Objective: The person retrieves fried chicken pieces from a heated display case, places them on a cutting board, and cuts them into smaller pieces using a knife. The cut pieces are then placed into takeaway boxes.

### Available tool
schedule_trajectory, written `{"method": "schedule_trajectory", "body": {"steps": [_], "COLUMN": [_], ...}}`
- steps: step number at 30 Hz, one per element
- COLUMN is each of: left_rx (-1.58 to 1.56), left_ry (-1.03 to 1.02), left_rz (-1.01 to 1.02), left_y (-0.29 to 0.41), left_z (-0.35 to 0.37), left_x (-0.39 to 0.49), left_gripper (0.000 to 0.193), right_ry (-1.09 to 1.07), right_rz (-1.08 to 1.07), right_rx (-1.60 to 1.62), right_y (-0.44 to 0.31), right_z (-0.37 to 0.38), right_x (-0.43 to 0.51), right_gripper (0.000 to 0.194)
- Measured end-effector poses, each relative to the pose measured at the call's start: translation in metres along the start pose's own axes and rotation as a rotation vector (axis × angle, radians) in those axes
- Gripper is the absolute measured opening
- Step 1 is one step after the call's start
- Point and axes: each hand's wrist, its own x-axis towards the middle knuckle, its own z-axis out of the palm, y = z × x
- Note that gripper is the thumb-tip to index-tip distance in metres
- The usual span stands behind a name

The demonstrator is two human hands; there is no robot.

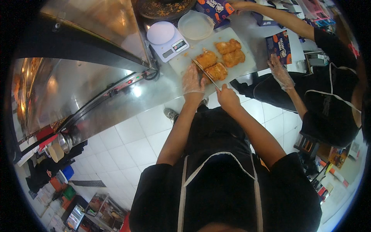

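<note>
My right hand [229, 98], bare, is closed around the handle of a kitchen knife [211, 80]. The blade slants up and left along the near side of several pieces of breaded fried chicken [216, 72]. My left hand [192, 79] wears a clear plastic glove and rests at the board's near left, close beside the blade; whether it grips a piece is unclear. More fried chicken [233, 58] lies farther right on the white cutting board [246, 62]. Small crumbs are scattered on the board.
A white digital kitchen scale [176, 45] and a translucent plastic tub [196, 26] stand behind the board. Left is a glass-fronted heated cabinet [95, 26]. At right a co-worker's gloved hand [280, 72] touches a printed carton [279, 47]; their other hand [242, 6] reaches another carton [216, 10].
</note>
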Motion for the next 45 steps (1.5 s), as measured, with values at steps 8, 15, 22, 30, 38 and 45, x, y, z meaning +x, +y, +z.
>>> {"method": "schedule_trajectory", "body": {"steps": [8, 15, 22, 30, 38, 45], "left_rx": [0.143, 0.138, -0.398, 0.058, -0.062, -0.263], "left_ry": [0.019, -0.011, 0.201, -0.136, -0.064, 0.150], "left_rz": [0.014, 0.053, 0.100, 0.379, 0.241, -0.062], "left_y": [-0.007, 0.001, -0.038, -0.043, -0.040, -0.047], "left_z": [-0.001, 0.003, 0.023, -0.004, -0.006, -0.012], "left_x": [-0.001, -0.003, 0.001, 0.012, 0.007, 0.006], "left_gripper": [0.073, 0.068, 0.084, 0.080, 0.066, 0.054], "right_ry": [-0.061, 0.075, 0.427, 0.697, 0.383, 0.046], "right_rz": [0.024, -0.128, -0.111, -0.292, 0.187, 0.197], "right_rx": [0.049, 0.136, 0.344, 0.598, 0.802, 0.485], "right_y": [0.000, 0.007, -0.027, -0.032, 0.219, 0.170], "right_z": [0.003, -0.002, 0.020, 0.031, 0.372, 0.434], "right_x": [-0.008, 0.017, 0.001, -0.013, 0.163, 0.445], "right_gripper": [0.052, 0.047, 0.035, 0.037, 0.040, 0.051]}}
